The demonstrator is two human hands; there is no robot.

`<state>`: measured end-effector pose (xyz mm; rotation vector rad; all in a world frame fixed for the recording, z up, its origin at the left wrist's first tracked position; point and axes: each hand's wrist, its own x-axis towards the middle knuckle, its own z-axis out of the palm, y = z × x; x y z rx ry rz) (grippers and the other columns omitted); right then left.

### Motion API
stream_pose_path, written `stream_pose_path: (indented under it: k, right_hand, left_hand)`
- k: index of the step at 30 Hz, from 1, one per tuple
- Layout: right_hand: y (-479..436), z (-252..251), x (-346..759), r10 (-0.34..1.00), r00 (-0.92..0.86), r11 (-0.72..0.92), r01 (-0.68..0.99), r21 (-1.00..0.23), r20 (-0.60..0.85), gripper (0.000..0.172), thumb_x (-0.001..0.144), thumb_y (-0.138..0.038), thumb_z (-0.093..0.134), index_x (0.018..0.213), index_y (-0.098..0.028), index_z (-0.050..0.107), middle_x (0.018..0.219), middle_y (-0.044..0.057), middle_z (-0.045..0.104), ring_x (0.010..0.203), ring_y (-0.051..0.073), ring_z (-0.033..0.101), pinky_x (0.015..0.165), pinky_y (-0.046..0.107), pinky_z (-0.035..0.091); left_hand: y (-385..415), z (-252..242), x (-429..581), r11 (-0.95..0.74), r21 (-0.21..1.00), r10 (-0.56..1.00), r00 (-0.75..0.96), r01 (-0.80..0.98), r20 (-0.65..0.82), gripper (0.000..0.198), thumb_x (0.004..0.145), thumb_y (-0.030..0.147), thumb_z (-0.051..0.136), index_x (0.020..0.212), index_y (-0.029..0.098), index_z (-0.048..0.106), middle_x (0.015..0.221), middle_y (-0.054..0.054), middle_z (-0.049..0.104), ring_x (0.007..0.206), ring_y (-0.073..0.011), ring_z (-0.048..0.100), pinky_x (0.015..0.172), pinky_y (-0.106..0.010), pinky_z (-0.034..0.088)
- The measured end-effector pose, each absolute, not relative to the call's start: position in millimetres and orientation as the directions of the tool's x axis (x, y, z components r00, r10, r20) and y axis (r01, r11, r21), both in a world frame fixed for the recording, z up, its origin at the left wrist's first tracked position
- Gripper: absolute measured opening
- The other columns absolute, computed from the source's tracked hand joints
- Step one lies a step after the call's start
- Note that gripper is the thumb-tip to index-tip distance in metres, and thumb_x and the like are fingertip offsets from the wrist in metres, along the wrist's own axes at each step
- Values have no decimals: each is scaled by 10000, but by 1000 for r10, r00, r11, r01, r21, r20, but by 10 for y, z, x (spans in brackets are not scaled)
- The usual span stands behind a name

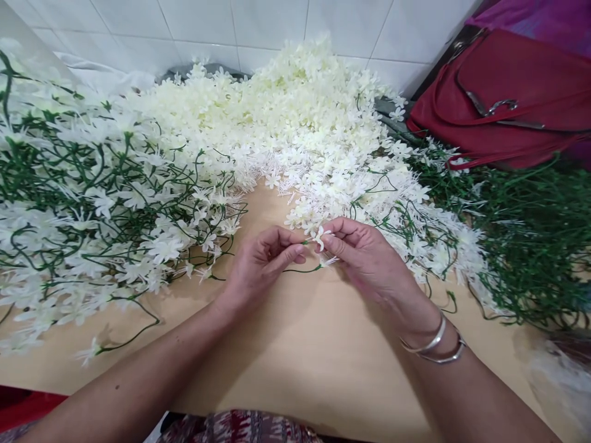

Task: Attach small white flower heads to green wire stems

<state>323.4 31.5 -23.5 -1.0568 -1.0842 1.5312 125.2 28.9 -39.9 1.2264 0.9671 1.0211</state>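
Observation:
Above the middle of the wooden table [295, 344], my left hand [268, 258] pinches a green plastic stem [302, 242] between thumb and forefinger. My right hand [369, 255] faces it, its thumb and fingers closed on a small white artificial flower [319, 237]. The flower and the stem's tip meet between my fingertips; whether they are joined I cannot tell. A second stem [300, 270] with a white bloom hangs just below my hands. Just beyond them spreads a big heap of loose white blossoms [277, 117].
White flowers on green stems [115, 203] pile up on the left, a few trailing toward the front edge. Bare green stems [540, 234] are heaped at the right. Behind them sits a red handbag [517, 92]. A white tiled wall [272, 24] closes off the back.

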Motion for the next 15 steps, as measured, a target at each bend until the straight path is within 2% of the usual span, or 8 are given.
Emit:
stream_pose_path:
  k: [7,12,15]
  right_hand:
    - [309,-224,3238,959,-223,-217,-175,-960,-176,310,743,-430,936,828,-202,743,703,-29,681,624,113,565,635,258,447]
    - [300,-210,3221,953,-249,-212,-139,-967,-173,310,756,-437,924,822,-207,725,721,-18,699,642,123,591,625,262,438]
    - [292,-212,3204,958,-229,-198,-103,-975,-170,333,750,-455,918,816,-203,710,680,-30,666,610,118,559,614,267,425]
  left_hand:
    - [274,-415,1254,55,992,957,289,-113,-20,250,876,380,837,908,160,722,828,-36,795,760,-138,750,761,-238,609]
    - [261,-417,1258,22,998,955,296,-62,-3,206,899,343,806,901,156,718,820,-33,779,744,-124,722,734,-222,580]
    - [251,-435,1252,12,1000,955,296,-24,-4,207,914,348,779,902,158,699,806,-38,771,733,-135,716,719,-237,574]
